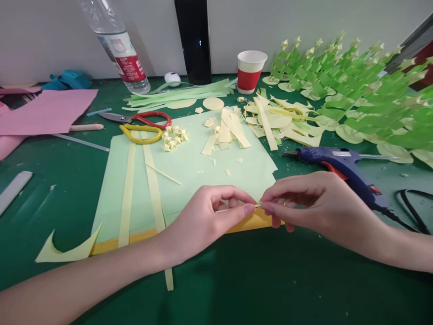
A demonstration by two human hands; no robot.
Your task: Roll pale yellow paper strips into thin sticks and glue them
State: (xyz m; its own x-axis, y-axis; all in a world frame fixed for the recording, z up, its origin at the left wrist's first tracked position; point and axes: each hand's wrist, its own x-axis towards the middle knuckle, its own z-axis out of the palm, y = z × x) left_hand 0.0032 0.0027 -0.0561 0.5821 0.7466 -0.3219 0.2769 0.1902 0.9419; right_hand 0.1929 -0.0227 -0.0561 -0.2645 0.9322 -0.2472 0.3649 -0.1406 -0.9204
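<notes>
My left hand (209, 216) and my right hand (304, 205) meet fingertip to fingertip over the near edge of a pale green paper sheet (189, 171). Both pinch a thin pale yellow paper strip (257, 206), of which only a short bit shows between the fingers. Under the green sheet a darker yellow sheet (135, 238) shows along the near edge. Two long yellow strips (154, 185) lie on the green sheet at the left. A small heap of folded yellow paper stars (174, 136) sits at the far side of the sheet.
A blue glue gun (341, 164) lies just beyond my right hand, its black cord (411, 205) trailing right. Red scissors (142, 118) and yellow scissors (140, 134), a water bottle (118, 45), a red cup (249, 71), pink paper (47, 110), cut yellow strips (270, 119) and green paper trees (365, 85) surround the sheet.
</notes>
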